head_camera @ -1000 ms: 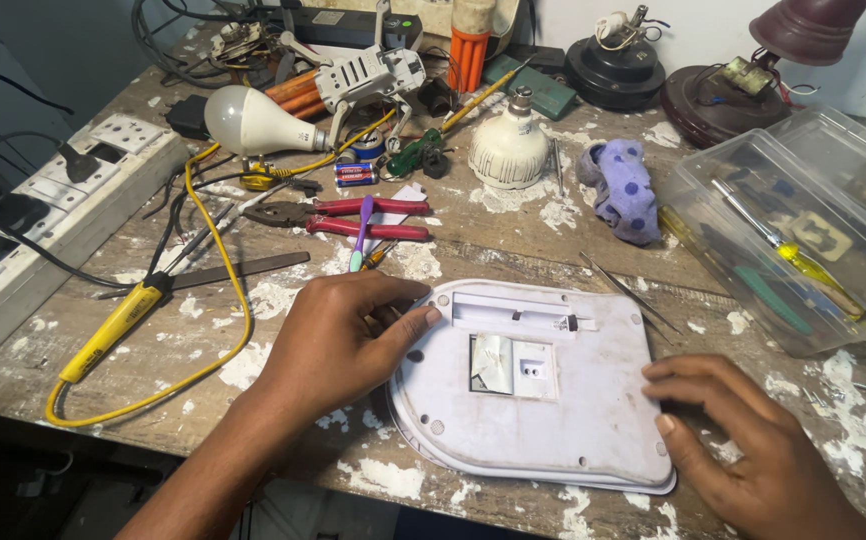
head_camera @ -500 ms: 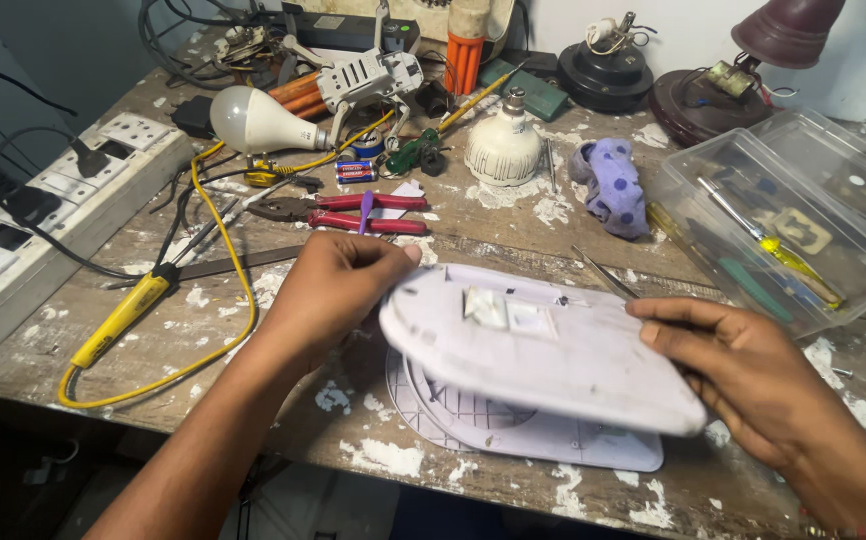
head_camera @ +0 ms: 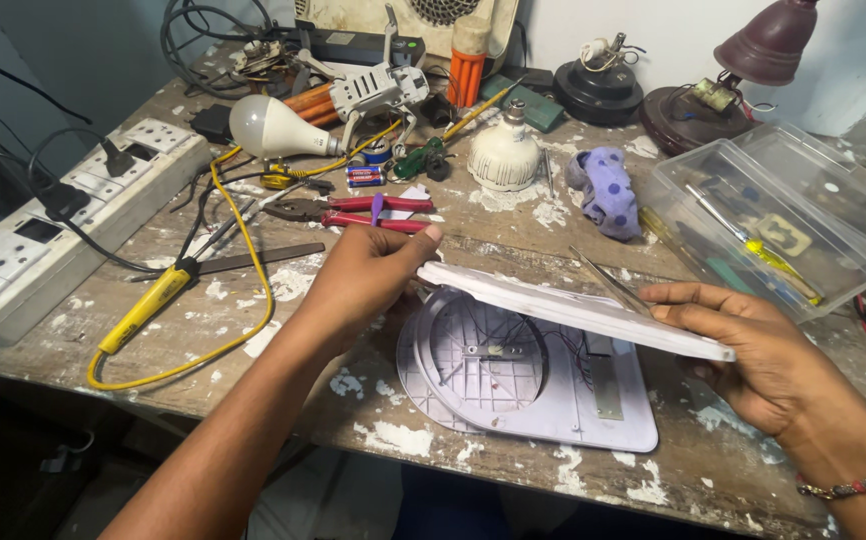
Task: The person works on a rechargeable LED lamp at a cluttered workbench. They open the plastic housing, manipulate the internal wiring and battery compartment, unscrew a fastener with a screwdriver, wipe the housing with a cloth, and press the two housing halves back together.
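Both my hands hold a flat white plastic cover above the workbench. My left hand grips its left end and my right hand grips its right end. The cover is tilted and lifted clear. Beneath it lies the white base of the device, showing a ribbed round recess, a small metal strip and thin wires. A pair of tweezers rests by the cover's far edge.
A clear plastic box of tools sits at the right. A white power strip lies at the left, with a yellow-handled tool and cable. Red pliers, bulbs, a purple cloth and a lamp crowd the back.
The white cover lay flat on its base, then both my hands lifted and tipped it up, exposing the inside of the base.
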